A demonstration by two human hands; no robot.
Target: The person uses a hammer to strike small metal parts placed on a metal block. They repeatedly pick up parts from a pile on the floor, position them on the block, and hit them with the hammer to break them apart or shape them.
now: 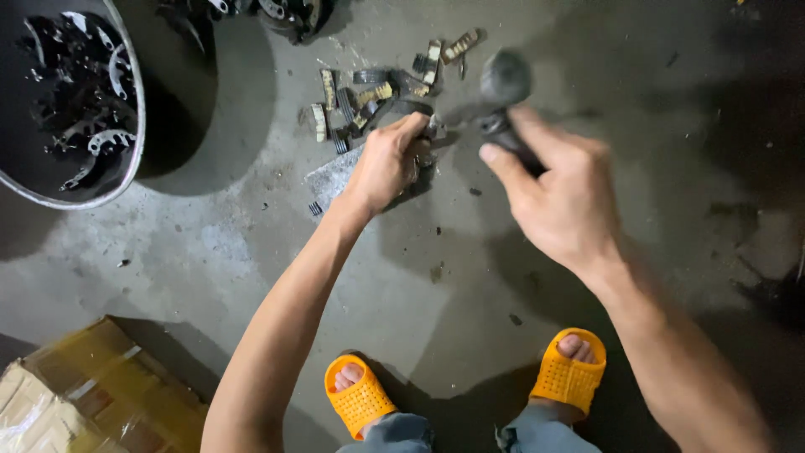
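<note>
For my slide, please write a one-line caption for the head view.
Left hand steadies a dark curved part on concrete; right hand raises a hammer.

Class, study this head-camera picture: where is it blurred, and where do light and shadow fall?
Head view: the right hand and the hammer in its grip are smeared by motion blur; the left hand, pressing a dark part to the floor, is sharper. Light falls on the floor's middle, the right edge sinks into darkness, and shadows pool by the metal tub and around the orange sandals.
</note>
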